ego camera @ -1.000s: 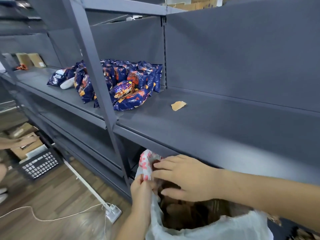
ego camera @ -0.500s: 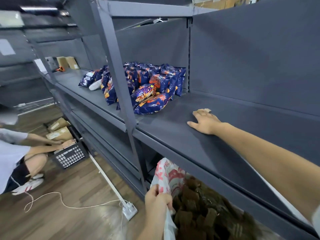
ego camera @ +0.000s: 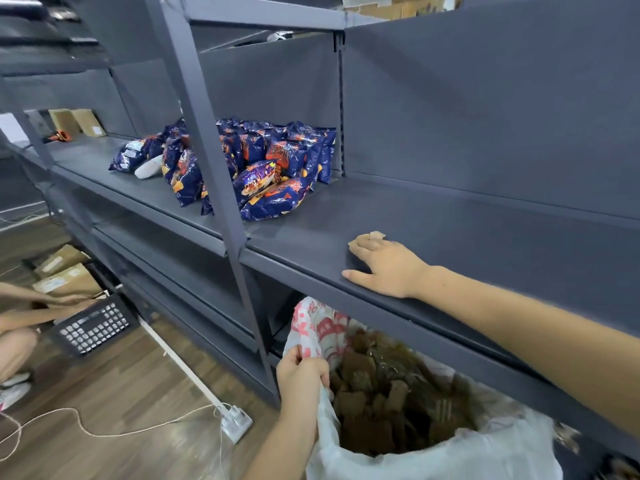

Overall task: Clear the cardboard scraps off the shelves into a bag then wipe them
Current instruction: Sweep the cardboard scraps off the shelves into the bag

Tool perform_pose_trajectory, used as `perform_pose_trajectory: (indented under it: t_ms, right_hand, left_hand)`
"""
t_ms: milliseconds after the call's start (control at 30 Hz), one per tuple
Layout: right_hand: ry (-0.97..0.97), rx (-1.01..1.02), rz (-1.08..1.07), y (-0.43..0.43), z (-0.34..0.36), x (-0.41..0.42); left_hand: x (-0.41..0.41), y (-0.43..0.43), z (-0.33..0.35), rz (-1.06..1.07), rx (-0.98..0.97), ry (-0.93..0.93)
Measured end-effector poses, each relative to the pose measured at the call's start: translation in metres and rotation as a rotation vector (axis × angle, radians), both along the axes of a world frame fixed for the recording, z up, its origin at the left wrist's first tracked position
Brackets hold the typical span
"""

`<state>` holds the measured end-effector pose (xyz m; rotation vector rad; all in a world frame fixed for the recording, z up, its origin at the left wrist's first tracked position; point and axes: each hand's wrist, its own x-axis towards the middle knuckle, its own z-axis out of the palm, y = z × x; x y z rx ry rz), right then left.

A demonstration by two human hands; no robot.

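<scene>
1. The fingers (ego camera: 363,244) of the right hand (ego camera: 388,268) are lying almost flat and close together on a cardboard scrap (ego camera: 376,234). They are pressing it down, and its pale edge is peeking out past the fingertips. The thumb is spreading apart from them toward the front edge of the shelf (ego camera: 485,244).
2. That hand is resting palm down near the shelf's front edge, a little right of the upright post (ego camera: 207,133). Its forearm is crossing the front edge from the lower right.
3. The fingers (ego camera: 313,370) of the left hand (ego camera: 299,379) are curling tightly and clamping the rim of the bag (ego camera: 322,327), below the shelf's front edge.
4. The bag, white plastic with red print, is gaping open under that front edge. Brown scraps (ego camera: 381,403) are filling it.
5. Blue snack packets (ego camera: 273,168) are lying heaped on the shelf on both sides of the post, reaching its back wall. They are well apart from the scrap. A white object (ego camera: 149,167) is lying among the leftmost ones.
6. At the shelf's far left end, two brown boxes (ego camera: 76,121) are standing against the back wall. An orange item (ego camera: 57,136) is lying just in front of them.
7. On the wooden floor, a black crate (ego camera: 97,327) is sitting beside cardboard cartons (ego camera: 62,271). A power strip (ego camera: 237,422) is lying near the post's foot, with a cord (ego camera: 104,433) trailing from it. Another person (ego camera: 14,327) is crouching at the left edge.
</scene>
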<state>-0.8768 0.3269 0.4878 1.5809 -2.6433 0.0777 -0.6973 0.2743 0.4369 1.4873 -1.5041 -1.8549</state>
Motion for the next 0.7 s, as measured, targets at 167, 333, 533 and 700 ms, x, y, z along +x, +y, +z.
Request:
perform_pose_trajectory:
  t_ms: [167, 333, 533, 700]
  right_hand:
    - [0.123, -0.09, 0.193, 0.043, -0.006, 0.068]
    - [0.028, 0.125, 0.299, 0.074, -0.02, 0.118]
    - [-0.205, 0.251, 0.124, 0.085, -0.033, 0.129]
    - [-0.307, 0.118, 0.064, 0.094, -0.035, 0.158]
  left_hand:
    - [0.011, 0.001, -0.002, -0.034, -0.015, 0.151]
    - [0.014, 0.008, 0.008, -0.026, 0.027, 0.195]
    - [0.017, 0.013, 0.017, 0.019, 0.092, 0.15]
    - [0.037, 0.014, 0.011, 0.027, 0.092, 0.145]
